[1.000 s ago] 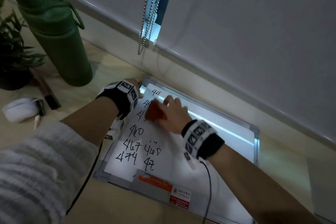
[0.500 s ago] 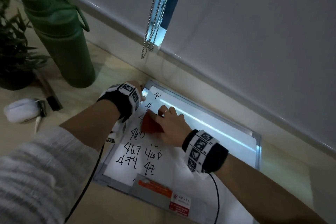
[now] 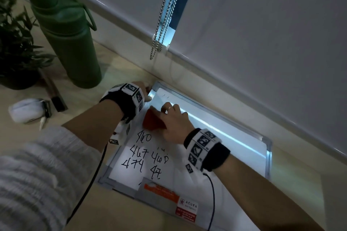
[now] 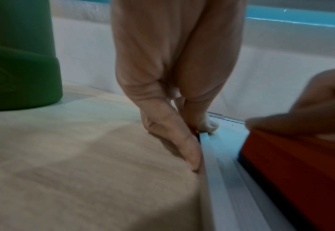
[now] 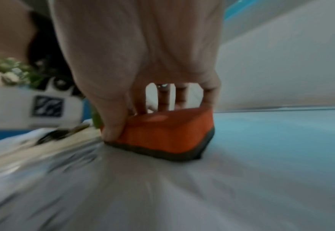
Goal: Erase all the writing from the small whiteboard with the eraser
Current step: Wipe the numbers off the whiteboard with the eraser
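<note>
Orange plastic with a dark felt base, the block eraser (image 5: pixel 160 134) sat flat on the small aluminium-framed whiteboard (image 3: pixel 221 142), near its far left corner. The right hand (image 3: pixel 173 124) formed the grip on it: thumb pressed against the near left side, the other fingers (image 5: pixel 163 98) curled over the top and far edge, so the eraser lay directly under the palm with its left end showing beyond the knuckles. Below the eraser, black handwritten numbers (image 3: pixel 144 155) covered the lower left part of the board, reading roughly 460, 467, 474; only faint specks showed above the eraser near the corner. The right wrist view was blurred across the board surface.

At the far left corner the left hand (image 4: pixel 174 100) pinched the frame, one fingertip on top of the rail and another finger laid along its outer edge against the pale wooden worktop (image 3: pixel 116 73). The eraser was just beside this hand, apart from it.

Behind the left hand stood a tall dark green lidded bottle (image 3: pixel 69 37), with a leafy potted plant (image 3: pixel 15 43) further left and a small white case (image 3: pixel 26 109) near it. A beaded metal blind chain (image 3: pixel 163 17) hung above the board
</note>
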Demonstrator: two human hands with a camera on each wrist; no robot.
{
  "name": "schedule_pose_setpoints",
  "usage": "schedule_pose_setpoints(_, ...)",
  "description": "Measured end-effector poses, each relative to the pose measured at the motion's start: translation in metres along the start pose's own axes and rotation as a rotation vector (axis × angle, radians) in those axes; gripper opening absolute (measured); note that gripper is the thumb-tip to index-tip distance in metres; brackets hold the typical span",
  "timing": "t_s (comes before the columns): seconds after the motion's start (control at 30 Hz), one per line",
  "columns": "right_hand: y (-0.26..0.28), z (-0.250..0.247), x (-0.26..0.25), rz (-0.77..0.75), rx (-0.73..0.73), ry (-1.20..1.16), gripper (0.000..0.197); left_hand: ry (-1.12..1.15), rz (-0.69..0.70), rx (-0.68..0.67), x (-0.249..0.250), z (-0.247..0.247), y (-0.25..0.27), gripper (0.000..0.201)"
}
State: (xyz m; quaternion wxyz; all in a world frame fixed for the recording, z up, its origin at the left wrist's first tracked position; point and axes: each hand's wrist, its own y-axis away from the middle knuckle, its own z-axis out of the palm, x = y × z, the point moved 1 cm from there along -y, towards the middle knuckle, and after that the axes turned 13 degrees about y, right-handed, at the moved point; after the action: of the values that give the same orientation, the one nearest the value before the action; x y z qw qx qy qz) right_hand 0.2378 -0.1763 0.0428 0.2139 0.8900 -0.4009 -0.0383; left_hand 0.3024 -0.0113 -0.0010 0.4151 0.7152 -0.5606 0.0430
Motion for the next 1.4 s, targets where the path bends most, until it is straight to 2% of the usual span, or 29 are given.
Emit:
schedule_pose_setpoints(0.03, -0.007, -0.003, 0.008, 0.032, -0.001, -0.027, 0.066, 0.002, 0.000, 0.004, 0.001, -0.001, 0.001, 0.040)
schedule_pose_setpoints(0.17, -0.035, -0.019, 0.033, 0.323, 0.023, -0.204, 0.052, 0.040, -0.026, 0.014, 0.003, -0.003, 0.006, 0.045)
schedule_pose_setpoints(0.23, -0.032, -0.018, 0.024, 0.295, 0.012, -0.183, 0.055, 0.043, -0.006, 0.009, 0.003, -0.005, 0.008, 0.044)
schedule_pose_setpoints(0.33, 0.000, -0.008, -0.004, 0.061, -0.042, -0.057, 0.068, 0.071, 0.010, 0.001, 0.001, -0.003, 0.006, 0.041)
schedule_pose_setpoints(0.4, 0.012, -0.003, -0.009, -0.031, -0.055, -0.043, 0.069, 0.074, 0.021, -0.011, 0.003, -0.003, 0.008, 0.042)
schedule_pose_setpoints(0.47, 0.000, -0.007, 0.005, 0.023, -0.034, -0.084, 0.064, 0.069, 0.023, -0.004, 0.005, -0.005, 0.012, 0.044)
schedule_pose_setpoints(0.6, -0.030, -0.017, 0.034, 0.314, 0.025, -0.180, 0.058, 0.061, 0.026, 0.022, 0.006, -0.005, 0.014, 0.047)
schedule_pose_setpoints(0.8, -0.024, -0.006, 0.026, 0.176, 0.017, -0.094, 0.060, 0.078, 0.048, 0.016, 0.006, -0.007, 0.016, 0.036)
schedule_pose_setpoints(0.93, -0.027, -0.008, 0.037, 0.191, 0.032, -0.126, 0.056, 0.089, 0.044, 0.019, 0.007, -0.008, 0.019, 0.038)
schedule_pose_setpoints(1.13, 0.000, 0.004, 0.069, 0.258, -0.023, -0.108, 0.063, 0.047, 0.042, 0.012, 0.007, -0.007, 0.019, 0.041)
schedule_pose_setpoints(1.27, -0.027, -0.012, 0.046, 0.203, 0.012, -0.070, 0.061, 0.038, 0.050, 0.032, 0.009, -0.006, 0.020, 0.038)
schedule_pose_setpoints(1.4, -0.040, -0.016, 0.038, 0.225, 0.032, -0.103, 0.062, 0.068, 0.030, 0.061, 0.012, -0.004, 0.025, 0.033)
